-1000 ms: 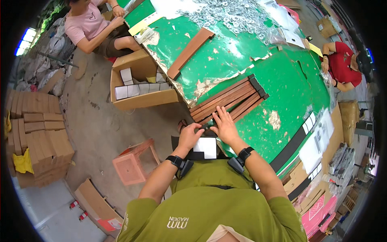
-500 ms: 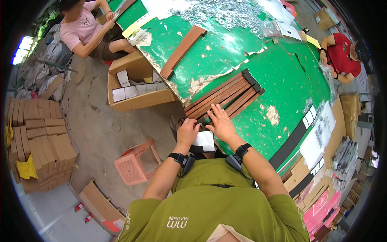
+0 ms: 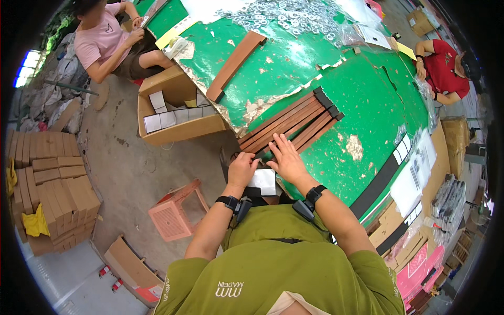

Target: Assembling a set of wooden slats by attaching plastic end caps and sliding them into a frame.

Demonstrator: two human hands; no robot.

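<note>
A bundle of reddish-brown wooden slats [image 3: 291, 123] with black ends lies on the green table, its near end at the table's edge. My right hand [image 3: 286, 157] rests on the slats, fingers stretched out and slightly apart. At the bundle's near end my left hand [image 3: 242, 169] has its fingers curled in a pinch. Something dark shows at those fingertips, too small to make out. Just below my hands, over my lap, a white panel [image 3: 262, 182] on a black band shows; where the band leads is hidden.
Another brown slat [image 3: 236, 65] lies farther off, near a heap of metal rings [image 3: 286, 18]. An open carton [image 3: 184, 129] stands left of the table, a pink stool [image 3: 176, 212] below it. Black bands with white panels [image 3: 380, 184] lie right. Two people sit at the table's far sides.
The whole view has shifted slightly. Both hands keep almost the same place and pose at the bundle's near end.
</note>
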